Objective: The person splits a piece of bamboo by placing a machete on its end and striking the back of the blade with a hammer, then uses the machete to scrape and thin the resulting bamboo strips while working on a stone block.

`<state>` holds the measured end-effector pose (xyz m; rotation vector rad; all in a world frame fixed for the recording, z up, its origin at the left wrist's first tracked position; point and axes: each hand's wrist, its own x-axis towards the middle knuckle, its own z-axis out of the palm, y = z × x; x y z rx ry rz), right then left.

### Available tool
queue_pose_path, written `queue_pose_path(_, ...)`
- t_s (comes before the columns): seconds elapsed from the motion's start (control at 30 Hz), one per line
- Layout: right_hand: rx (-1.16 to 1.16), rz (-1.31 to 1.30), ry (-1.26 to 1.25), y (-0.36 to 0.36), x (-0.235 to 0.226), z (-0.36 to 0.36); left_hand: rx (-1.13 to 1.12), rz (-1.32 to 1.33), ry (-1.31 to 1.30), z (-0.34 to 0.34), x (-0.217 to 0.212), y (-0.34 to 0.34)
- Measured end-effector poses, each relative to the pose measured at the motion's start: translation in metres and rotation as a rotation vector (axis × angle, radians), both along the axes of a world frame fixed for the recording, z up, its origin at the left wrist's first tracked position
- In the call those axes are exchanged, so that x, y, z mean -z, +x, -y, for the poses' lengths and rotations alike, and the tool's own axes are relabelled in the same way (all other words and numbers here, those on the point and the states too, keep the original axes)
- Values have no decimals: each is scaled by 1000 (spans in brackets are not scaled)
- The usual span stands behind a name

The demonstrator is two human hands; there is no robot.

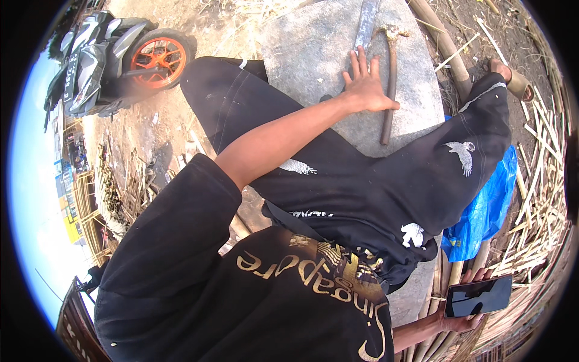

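The left hand [365, 87] lay flat, fingers spread, on a flat metal blade [367, 24] atop the rough grey slab [313, 54], upper centre; the right hand [461, 317] gripped a glossy black phone [478, 295], lower right.

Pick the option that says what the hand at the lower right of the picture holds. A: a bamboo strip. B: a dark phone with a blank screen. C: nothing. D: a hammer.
B: the right hand grips a dark phone over the bamboo strips, while the left hand lies flat on the grey slab beside the hammer.
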<state>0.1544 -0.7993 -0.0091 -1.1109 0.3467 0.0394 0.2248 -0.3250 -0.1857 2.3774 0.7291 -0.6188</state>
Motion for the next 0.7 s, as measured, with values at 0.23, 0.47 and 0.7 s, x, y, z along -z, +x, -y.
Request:
queue_pose_path(0.23, -235, -7, -190, 1, 5, 12, -16, 2, 6, -2, 5, -2)
queue_pose_path(0.47, -123, -144, -407, 8, 6, -9, -18, -7, 6, -4, -1, -7)
queue_pose_path(0.7, -136, -28, -222, 10, 9, 6, -2, -14, 10, -3, -2, -8)
